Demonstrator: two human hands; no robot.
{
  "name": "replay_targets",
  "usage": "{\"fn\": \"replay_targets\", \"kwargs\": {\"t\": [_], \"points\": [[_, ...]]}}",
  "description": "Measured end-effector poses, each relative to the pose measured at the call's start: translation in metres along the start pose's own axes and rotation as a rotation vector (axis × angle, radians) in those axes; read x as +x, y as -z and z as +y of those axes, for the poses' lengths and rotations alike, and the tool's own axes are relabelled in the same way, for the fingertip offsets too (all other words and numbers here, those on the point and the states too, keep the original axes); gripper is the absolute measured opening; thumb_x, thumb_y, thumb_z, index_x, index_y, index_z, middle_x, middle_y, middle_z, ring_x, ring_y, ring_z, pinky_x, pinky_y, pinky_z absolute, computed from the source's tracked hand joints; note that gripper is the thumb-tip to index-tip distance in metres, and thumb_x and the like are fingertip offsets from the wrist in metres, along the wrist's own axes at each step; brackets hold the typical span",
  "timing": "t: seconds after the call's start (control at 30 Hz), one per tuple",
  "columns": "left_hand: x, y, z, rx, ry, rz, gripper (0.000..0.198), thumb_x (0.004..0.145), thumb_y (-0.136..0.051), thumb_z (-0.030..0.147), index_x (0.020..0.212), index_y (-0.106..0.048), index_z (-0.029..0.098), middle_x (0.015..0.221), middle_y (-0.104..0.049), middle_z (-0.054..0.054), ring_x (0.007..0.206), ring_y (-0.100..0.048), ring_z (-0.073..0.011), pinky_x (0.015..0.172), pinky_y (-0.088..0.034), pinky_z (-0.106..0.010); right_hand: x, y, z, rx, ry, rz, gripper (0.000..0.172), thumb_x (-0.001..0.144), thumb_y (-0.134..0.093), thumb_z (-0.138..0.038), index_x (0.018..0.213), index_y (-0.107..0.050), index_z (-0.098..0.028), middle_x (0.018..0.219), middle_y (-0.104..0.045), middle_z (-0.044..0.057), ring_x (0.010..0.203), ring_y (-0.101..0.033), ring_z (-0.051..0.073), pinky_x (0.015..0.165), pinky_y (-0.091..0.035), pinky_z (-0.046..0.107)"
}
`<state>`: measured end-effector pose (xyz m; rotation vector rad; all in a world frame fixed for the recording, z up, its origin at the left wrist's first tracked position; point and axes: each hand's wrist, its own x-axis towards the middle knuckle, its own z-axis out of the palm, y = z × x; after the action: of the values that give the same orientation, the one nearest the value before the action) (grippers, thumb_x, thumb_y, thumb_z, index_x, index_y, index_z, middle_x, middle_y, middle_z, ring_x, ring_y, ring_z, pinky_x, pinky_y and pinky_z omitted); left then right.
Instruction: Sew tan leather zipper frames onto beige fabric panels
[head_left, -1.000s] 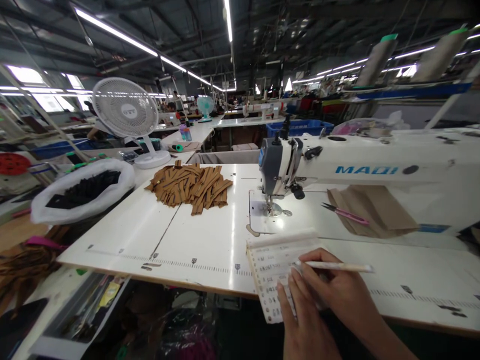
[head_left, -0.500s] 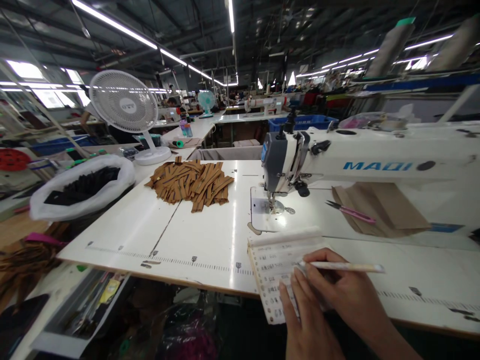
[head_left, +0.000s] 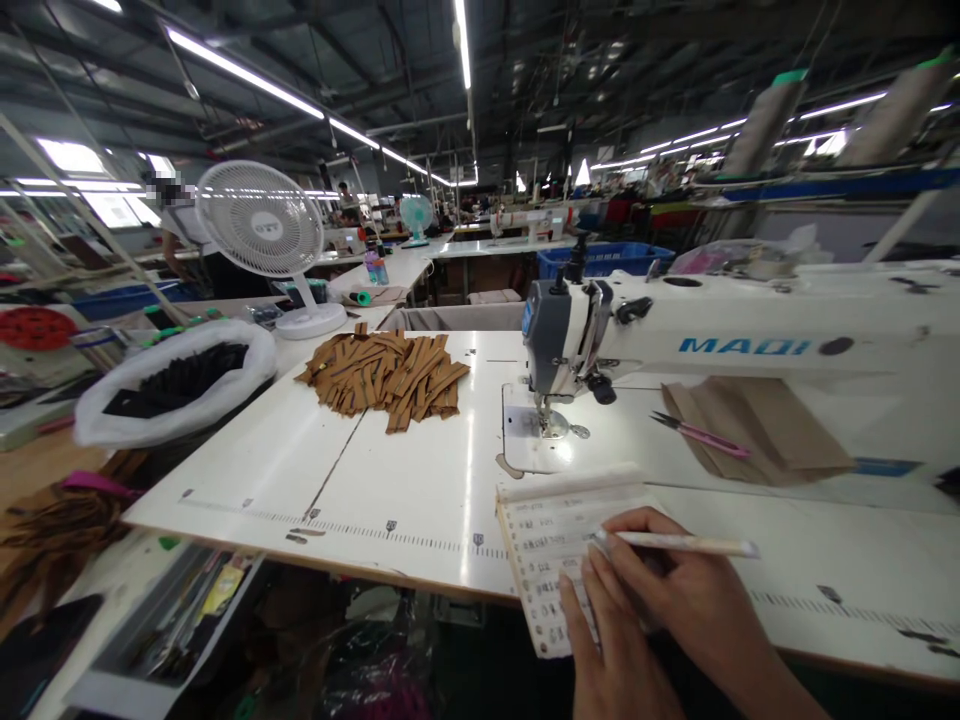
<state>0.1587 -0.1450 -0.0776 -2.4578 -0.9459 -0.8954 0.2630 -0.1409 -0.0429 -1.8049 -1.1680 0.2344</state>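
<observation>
A spiral-hole notebook (head_left: 529,545) with handwritten lines lies at the front edge of the white sewing table, in front of the sewing machine (head_left: 570,345). My right hand (head_left: 675,575) grips a pale pen (head_left: 694,543), its tip down on the page. My left hand (head_left: 611,625) rests on the lower part of the notebook, fingers stretched out and close beside the right hand. Both hands cover part of the writing. Pink-handled thread snips (head_left: 709,438) lie on folded brown paper (head_left: 780,425) beneath the machine arm.
A pile of brown fabric strips (head_left: 390,375) lies on the table (head_left: 405,475) left of the machine. Behind it stands a white fan (head_left: 262,225). A white-lined sack (head_left: 262,360) of black pieces is at the left, above an open drawer (head_left: 112,690). Another person (head_left: 187,230) stands far left.
The view has shifted slightly, and a person now shows behind the fan. Both hands stay on the notebook, with the pen tip at nearly the same spot.
</observation>
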Motion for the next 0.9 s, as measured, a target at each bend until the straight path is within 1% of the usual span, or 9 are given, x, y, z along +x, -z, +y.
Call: {"fn": "replay_targets", "kwargs": {"t": [0.1, 0.2, 0.27, 0.37, 0.47, 0.6, 0.73, 0.83, 0.9], "points": [[0.002, 0.003, -0.004, -0.003, -0.013, 0.013, 0.037, 0.085, -0.045, 0.017, 0.113, -0.067, 0.007, 0.115, -0.062, -0.014, 0.123, -0.044, -0.0272, 0.090, -0.050, -0.039, 0.002, 0.000, 0.000, 0.028, -0.009, 0.026, 0.024, 0.078, -0.057, -0.045, 0.075, -0.062, -0.023, 0.062, -0.062, -0.002, 0.051, -0.055, 0.015, 0.056, -0.048, 0.025], [0.003, 0.003, -0.006, 0.003, -0.020, 0.029, 0.036, 0.086, -0.043, 0.017, 0.110, -0.068, 0.008, 0.117, -0.062, -0.014, 0.121, -0.046, -0.0267, 0.089, -0.051, -0.039, 0.001, 0.003, 0.002, 0.134, -0.055, 0.079, 0.025, 0.078, -0.057, -0.046, 0.076, -0.062, -0.022, 0.068, -0.064, 0.000, 0.061, -0.059, 0.017, 0.059, -0.048, 0.024], [0.003, 0.003, -0.006, 0.017, -0.013, 0.019, 0.036, 0.088, -0.042, 0.018, 0.111, -0.068, 0.009, 0.118, -0.063, -0.014, 0.118, -0.049, -0.0263, 0.087, -0.052, -0.038, -0.003, 0.009, 0.002, 0.198, -0.098, 0.117, 0.026, 0.078, -0.058, -0.047, 0.078, -0.062, -0.021, 0.071, -0.064, 0.001, 0.065, -0.060, 0.018, 0.057, -0.048, 0.023], [0.004, 0.006, -0.005, 0.025, -0.006, -0.013, 0.036, 0.089, -0.043, 0.019, 0.113, -0.067, 0.009, 0.117, -0.063, -0.014, 0.115, -0.052, -0.0264, 0.088, -0.053, -0.038, -0.011, 0.018, -0.002, 0.149, -0.143, 0.142, 0.029, 0.077, -0.058, -0.051, 0.080, -0.061, -0.022, 0.068, -0.062, 0.000, 0.062, -0.057, 0.017, 0.056, -0.045, 0.023], [0.007, 0.010, -0.003, 0.004, 0.001, -0.040, 0.035, 0.089, -0.044, 0.019, 0.116, -0.065, 0.011, 0.119, -0.063, -0.014, 0.115, -0.053, -0.0275, 0.089, -0.053, -0.040, -0.016, 0.026, -0.007, 0.068, -0.135, 0.135, 0.030, 0.077, -0.056, -0.052, 0.078, -0.060, -0.023, 0.066, -0.061, -0.002, 0.058, -0.053, 0.016, 0.059, -0.044, 0.025], [0.011, 0.014, 0.001, -0.009, 0.043, -0.084, 0.038, 0.090, -0.049, 0.023, 0.125, -0.058, 0.015, 0.123, -0.062, -0.010, 0.108, -0.057, -0.0297, 0.087, -0.055, -0.045, -0.015, 0.029, -0.009, 0.038, -0.132, 0.126, 0.029, 0.077, -0.054, -0.052, 0.076, -0.061, -0.023, 0.065, -0.061, -0.003, 0.057, -0.052, 0.016, 0.058, -0.042, 0.026], [0.008, 0.003, 0.008, -0.004, 0.045, -0.106, 0.041, 0.089, -0.051, 0.025, 0.128, -0.055, 0.016, 0.123, -0.061, -0.011, 0.108, -0.058, -0.0321, 0.087, -0.054, -0.050, -0.015, 0.028, -0.007, 0.047, -0.163, 0.123, 0.030, 0.078, -0.051, -0.052, 0.079, -0.059, -0.024, 0.067, -0.061, -0.004, 0.061, -0.053, 0.016, 0.060, -0.040, 0.026], [0.000, -0.014, 0.014, -0.006, 0.073, -0.030, 0.041, 0.084, -0.052, 0.023, 0.121, -0.062, 0.011, 0.124, -0.060, -0.018, 0.113, -0.054, -0.0360, 0.089, -0.050, -0.056, -0.016, 0.026, -0.007, 0.051, -0.160, 0.139, 0.029, 0.077, -0.051, -0.052, 0.078, -0.060, -0.024, 0.070, -0.062, -0.004, 0.065, -0.055, 0.017, 0.064, -0.040, 0.026], [-0.004, -0.023, 0.015, -0.013, 0.100, 0.039, 0.039, 0.080, -0.052, 0.024, 0.112, -0.067, 0.007, 0.122, -0.059, -0.023, 0.114, -0.052, -0.0385, 0.090, -0.048, -0.059, -0.016, 0.025, -0.007, 0.068, -0.153, 0.142, 0.029, 0.077, -0.051, -0.051, 0.078, -0.060, -0.024, 0.070, -0.062, -0.004, 0.065, -0.056, 0.017, 0.063, -0.040, 0.025]]}}
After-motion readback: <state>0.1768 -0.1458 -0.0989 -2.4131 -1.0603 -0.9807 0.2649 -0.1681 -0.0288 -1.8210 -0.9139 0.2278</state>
